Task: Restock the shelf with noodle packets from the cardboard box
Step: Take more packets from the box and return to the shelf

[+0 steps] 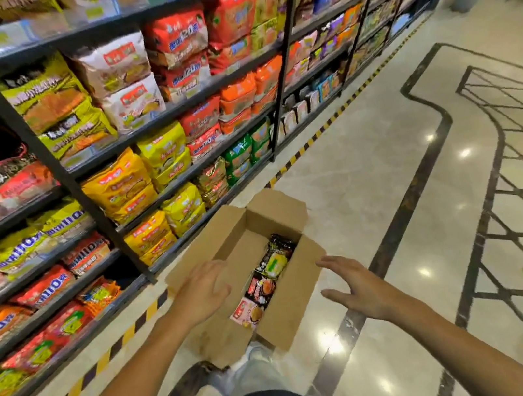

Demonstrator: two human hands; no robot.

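Now both empty: left hand spread on cardboard box flap, right hand open beside it, noodle packets inside

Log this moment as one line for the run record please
stage: reaching | left hand: open, over box flap | right hand: open, beside cardboard box | noodle packets: in box | shelf: stocked

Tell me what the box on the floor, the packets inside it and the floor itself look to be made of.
Cardboard box: brown corrugated card, matte, with creased flaps.
Noodle packets: probably printed plastic film, glossy and crinkled.
Floor: looks like polished stone or glazed tile, since it mirrors the ceiling lights; which one is unclear.
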